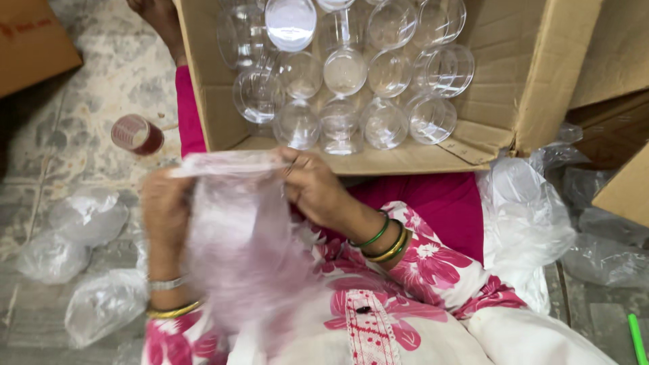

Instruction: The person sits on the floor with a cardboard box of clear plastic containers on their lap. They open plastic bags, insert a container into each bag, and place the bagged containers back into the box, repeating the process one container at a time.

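1. Open brown cardboard box (527,74), top centre, flaps spread, holding rows of clear plastic cups.
2. Clear thin plastic bag (236,236), centre, blurred, pinched at its upper edge by the left hand (165,209) and the right hand (314,189).
3. Crumpled clear plastic bags (88,216) on the floor, left side.
4. More clear bags (524,216) heaped at the right.
5. Brown cardboard box (30,40), top left corner, partly seen.
6. Further cardboard box (625,189), right edge, partly seen.

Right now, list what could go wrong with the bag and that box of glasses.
1. The clear glasses stand packed rim to rim in the open cardboard box; a knock could chip them.
2. The thin plastic bag, stretched between left hand and right hand, may tear.
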`<state>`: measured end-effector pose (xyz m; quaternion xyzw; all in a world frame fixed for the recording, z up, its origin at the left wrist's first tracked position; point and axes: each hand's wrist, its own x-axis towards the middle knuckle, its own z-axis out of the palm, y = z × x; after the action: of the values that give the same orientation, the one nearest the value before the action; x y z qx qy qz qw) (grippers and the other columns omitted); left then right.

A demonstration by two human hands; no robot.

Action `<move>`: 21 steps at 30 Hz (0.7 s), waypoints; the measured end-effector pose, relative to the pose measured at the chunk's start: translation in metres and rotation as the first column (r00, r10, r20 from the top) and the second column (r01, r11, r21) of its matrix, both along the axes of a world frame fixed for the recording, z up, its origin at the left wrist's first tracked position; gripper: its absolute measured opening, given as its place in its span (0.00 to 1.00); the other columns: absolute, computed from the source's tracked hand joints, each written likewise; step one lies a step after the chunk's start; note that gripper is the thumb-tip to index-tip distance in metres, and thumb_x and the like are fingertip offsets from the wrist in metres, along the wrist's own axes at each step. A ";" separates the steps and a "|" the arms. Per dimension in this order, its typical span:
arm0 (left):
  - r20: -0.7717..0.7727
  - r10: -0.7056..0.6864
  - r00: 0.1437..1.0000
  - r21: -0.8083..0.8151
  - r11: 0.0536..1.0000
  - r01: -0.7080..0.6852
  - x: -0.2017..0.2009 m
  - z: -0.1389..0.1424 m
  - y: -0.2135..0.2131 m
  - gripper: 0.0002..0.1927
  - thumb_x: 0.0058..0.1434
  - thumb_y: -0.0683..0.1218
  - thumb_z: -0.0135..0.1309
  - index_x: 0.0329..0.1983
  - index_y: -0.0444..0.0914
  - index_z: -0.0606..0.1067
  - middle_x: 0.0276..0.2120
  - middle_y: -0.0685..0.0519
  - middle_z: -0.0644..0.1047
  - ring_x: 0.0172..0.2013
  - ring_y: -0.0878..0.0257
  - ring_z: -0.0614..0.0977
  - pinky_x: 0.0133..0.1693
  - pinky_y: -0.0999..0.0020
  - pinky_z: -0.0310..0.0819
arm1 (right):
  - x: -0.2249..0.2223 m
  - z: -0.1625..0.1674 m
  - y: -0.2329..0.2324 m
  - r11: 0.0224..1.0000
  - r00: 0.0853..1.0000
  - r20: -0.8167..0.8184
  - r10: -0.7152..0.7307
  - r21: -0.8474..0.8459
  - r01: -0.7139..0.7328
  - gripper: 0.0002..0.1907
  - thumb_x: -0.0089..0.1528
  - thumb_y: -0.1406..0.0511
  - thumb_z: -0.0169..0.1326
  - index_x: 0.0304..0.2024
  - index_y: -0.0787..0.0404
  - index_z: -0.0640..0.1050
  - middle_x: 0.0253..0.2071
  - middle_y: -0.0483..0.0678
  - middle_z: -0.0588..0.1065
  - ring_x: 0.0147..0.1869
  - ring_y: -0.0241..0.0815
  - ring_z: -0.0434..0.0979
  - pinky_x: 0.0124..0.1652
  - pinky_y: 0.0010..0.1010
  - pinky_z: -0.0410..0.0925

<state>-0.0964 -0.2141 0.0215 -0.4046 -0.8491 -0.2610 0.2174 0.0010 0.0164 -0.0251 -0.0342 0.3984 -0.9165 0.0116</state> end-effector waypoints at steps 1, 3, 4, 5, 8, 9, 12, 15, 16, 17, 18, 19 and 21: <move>0.450 0.022 0.893 0.293 0.941 -0.171 0.005 0.005 -0.014 0.03 0.70 0.41 0.61 0.43 0.34 0.81 0.29 0.55 0.75 0.30 0.67 0.71 0.33 0.72 0.60 | 0.007 0.002 -0.013 0.995 0.994 -0.066 0.082 0.058 -0.078 0.09 0.74 0.69 0.48 0.53 0.67 0.77 0.43 0.46 0.78 0.45 0.38 0.76 0.49 0.30 0.67; 0.774 -0.056 0.630 0.403 0.811 -0.423 0.016 0.027 -0.049 0.07 0.67 0.42 0.63 0.43 0.32 0.82 0.26 0.59 0.75 0.27 0.72 0.70 0.30 0.76 0.59 | 0.022 0.007 -0.040 0.953 0.943 -0.153 0.294 0.124 -0.277 0.12 0.77 0.65 0.48 0.49 0.67 0.79 0.47 0.50 0.81 0.54 0.41 0.80 0.62 0.35 0.71; 0.749 0.002 0.663 0.364 0.834 -0.414 0.021 0.039 -0.062 0.07 0.65 0.41 0.63 0.42 0.32 0.82 0.25 0.59 0.76 0.28 0.72 0.73 0.30 0.77 0.62 | 0.028 0.011 -0.051 0.909 0.892 -0.182 0.413 0.133 -0.394 0.13 0.77 0.64 0.49 0.48 0.68 0.80 0.48 0.51 0.81 0.58 0.42 0.79 0.67 0.37 0.70; 0.726 0.035 0.687 0.311 0.874 -0.373 0.026 0.051 -0.072 0.08 0.64 0.41 0.63 0.44 0.32 0.82 0.28 0.59 0.77 0.30 0.72 0.73 0.33 0.78 0.64 | 0.034 0.016 -0.062 0.876 0.851 -0.252 0.460 0.282 -0.391 0.13 0.77 0.63 0.50 0.50 0.67 0.80 0.50 0.51 0.81 0.60 0.42 0.79 0.69 0.36 0.68; 0.596 0.187 0.781 0.116 0.942 -0.314 0.041 0.080 -0.092 0.14 0.57 0.38 0.63 0.46 0.31 0.81 0.36 0.56 0.77 0.35 0.72 0.74 0.37 0.79 0.67 | 0.044 0.030 -0.082 0.789 0.763 -0.403 0.506 0.573 -0.221 0.15 0.71 0.63 0.55 0.54 0.67 0.80 0.62 0.55 0.74 0.71 0.47 0.69 0.72 0.38 0.59; 0.500 0.269 0.823 0.047 0.941 -0.336 0.044 0.089 -0.093 0.15 0.53 0.36 0.63 0.45 0.30 0.80 0.38 0.54 0.74 0.35 0.70 0.74 0.35 0.78 0.67 | 0.045 0.034 -0.084 0.760 0.735 -0.449 0.508 0.636 -0.136 0.17 0.68 0.63 0.56 0.55 0.67 0.80 0.67 0.57 0.70 0.75 0.50 0.64 0.74 0.40 0.56; 0.279 0.251 0.927 0.019 0.964 -0.267 0.058 0.105 -0.080 0.14 0.58 0.33 0.58 0.48 0.28 0.80 0.45 0.51 0.72 0.41 0.68 0.73 0.41 0.78 0.67 | 0.044 0.045 -0.080 0.732 0.867 -0.291 0.404 0.671 -0.116 0.19 0.68 0.62 0.59 0.59 0.64 0.80 0.63 0.49 0.75 0.70 0.40 0.73 0.74 0.35 0.64; 0.650 -0.228 0.725 0.483 0.860 -0.163 0.069 0.106 -0.040 0.10 0.69 0.38 0.49 0.51 0.36 0.76 0.47 0.59 0.73 0.32 0.77 0.69 0.31 0.84 0.61 | 0.038 0.052 -0.066 0.896 0.959 -0.260 0.110 0.444 0.018 0.27 0.69 0.63 0.60 0.67 0.64 0.70 0.68 0.48 0.71 0.76 0.40 0.67 0.76 0.36 0.60; 0.736 -0.362 0.572 0.558 0.802 -0.210 0.071 0.100 -0.019 0.13 0.73 0.40 0.47 0.58 0.35 0.75 0.33 0.56 0.70 0.28 0.77 0.68 0.28 0.84 0.58 | 0.036 0.054 -0.061 0.930 0.961 -0.256 0.101 0.367 0.000 0.30 0.66 0.64 0.62 0.68 0.62 0.67 0.67 0.46 0.70 0.73 0.37 0.68 0.74 0.34 0.61; 0.752 -0.393 0.528 0.552 0.815 -0.179 0.074 0.090 0.002 0.15 0.78 0.45 0.45 0.62 0.33 0.73 0.38 0.51 0.76 0.33 0.72 0.74 0.32 0.80 0.66 | 0.035 0.055 -0.054 0.958 0.964 -0.250 0.092 0.287 -0.017 0.34 0.64 0.65 0.64 0.69 0.60 0.64 0.66 0.44 0.69 0.71 0.35 0.69 0.72 0.32 0.63; 0.662 -0.556 0.502 0.687 0.718 -0.112 0.077 0.079 0.022 0.18 0.80 0.48 0.43 0.64 0.32 0.71 0.48 0.49 0.76 0.43 0.69 0.77 0.44 0.76 0.71 | 0.034 0.056 -0.048 0.978 0.967 -0.242 0.082 0.204 -0.032 0.39 0.61 0.65 0.67 0.70 0.58 0.62 0.66 0.42 0.68 0.69 0.32 0.70 0.69 0.30 0.65; 0.546 -0.700 0.460 0.803 0.594 -0.050 0.078 0.069 0.038 0.20 0.82 0.52 0.41 0.65 0.32 0.69 0.58 0.47 0.77 0.53 0.66 0.79 0.56 0.72 0.76 | 0.035 0.056 -0.040 0.975 0.977 -0.204 0.061 0.221 -0.015 0.35 0.62 0.66 0.66 0.68 0.60 0.65 0.62 0.43 0.71 0.63 0.32 0.72 0.64 0.29 0.67; 0.385 -0.843 0.375 0.920 0.383 -0.083 0.071 0.050 0.061 0.21 0.82 0.53 0.41 0.68 0.32 0.65 0.59 0.46 0.74 0.57 0.62 0.78 0.60 0.67 0.75 | 0.039 0.053 -0.023 0.967 0.992 -0.124 0.016 0.253 0.016 0.27 0.64 0.68 0.64 0.64 0.63 0.71 0.54 0.44 0.75 0.51 0.31 0.76 0.55 0.28 0.73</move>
<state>-0.0251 -0.1531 0.0717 -0.2819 -0.4409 -0.8401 -0.1428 0.0400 -0.0067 0.0282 -0.0900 0.5123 -0.8540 -0.0092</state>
